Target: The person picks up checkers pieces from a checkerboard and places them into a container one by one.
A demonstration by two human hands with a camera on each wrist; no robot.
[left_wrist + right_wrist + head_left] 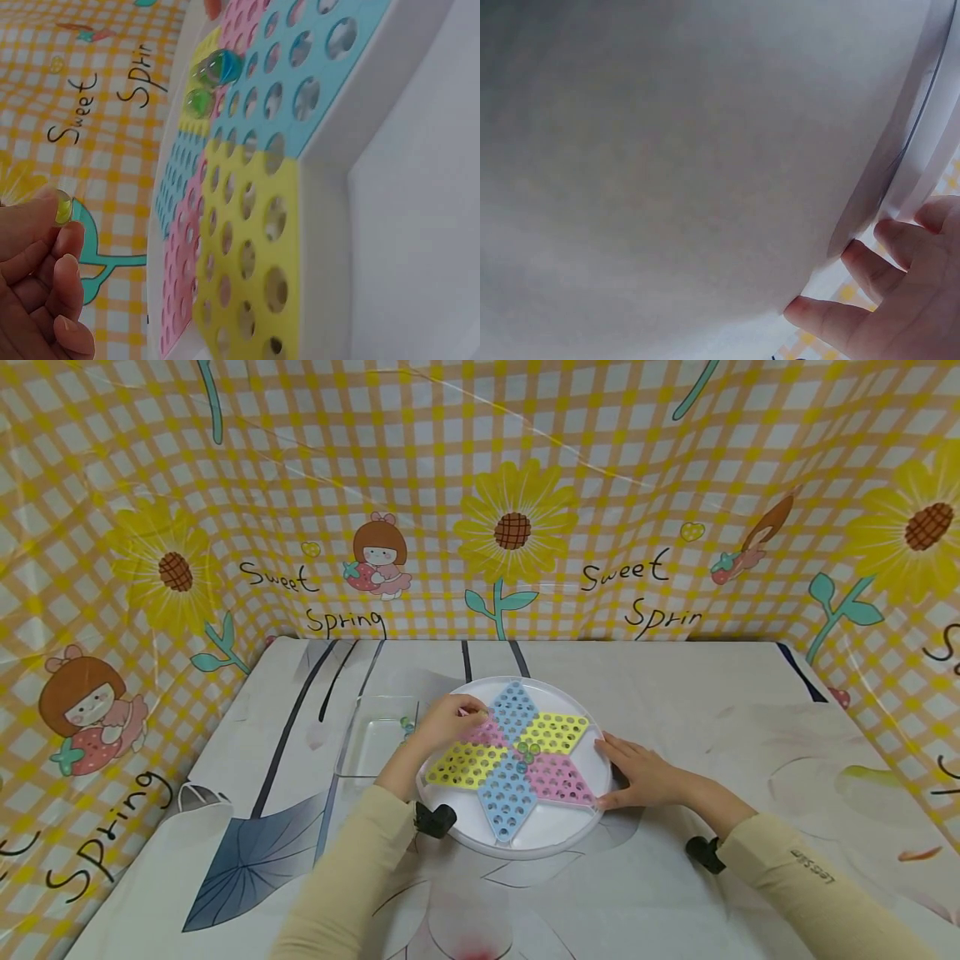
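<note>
A round white Chinese checkers board (566, 827) lies on the table, its holed star coloured pink, yellow and blue. Between thumb and forefinger, my left hand (447, 724) pinches a clear marble with a yellow swirl (63, 208). In the head view that hand hovers over the board's upper-left pink point; the left wrist view shows its other fingers curled loosely. Several green and blue marbles (527, 752) sit at the star's centre. At the board's right rim rests my right hand (647, 774), its fingers spread and fairly straight, with fingertips (799, 306) against the edge.
Left of the board stands a clear plastic box (372, 745), partly behind the left forearm, with a few marbles (407, 725) at its right side. A patterned white cloth (660, 893) covers the table. Behind hangs a yellow checked curtain (555, 435).
</note>
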